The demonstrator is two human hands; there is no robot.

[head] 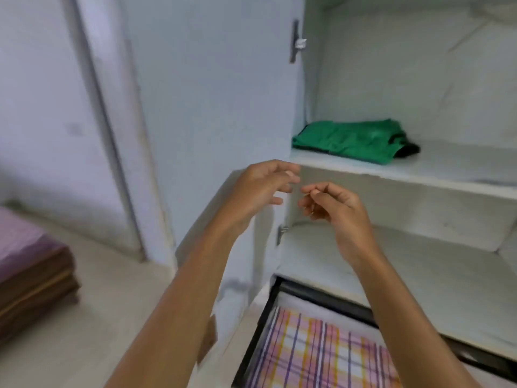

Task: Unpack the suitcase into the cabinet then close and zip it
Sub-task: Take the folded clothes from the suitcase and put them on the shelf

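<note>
Two hands, left (pixel 258 189) and right (pixel 335 208), loosely curled, holding nothing, below shelf edge (pixel 391 175) | one green garment (pixel 349 141) on shelf | one suitcase (pixel 307 345) open below, plaid cloth (pixel 321 357) inside.

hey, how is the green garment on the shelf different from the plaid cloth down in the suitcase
The green garment is plain green with a dark edge; the plaid cloth is checked in pink, purple, orange and white. The green garment lies folded on a cabinet shelf, already unpacked; the plaid cloth lies in the open suitcase below, not yet unpacked. Neither the left hand nor the right hand touches either.
</note>
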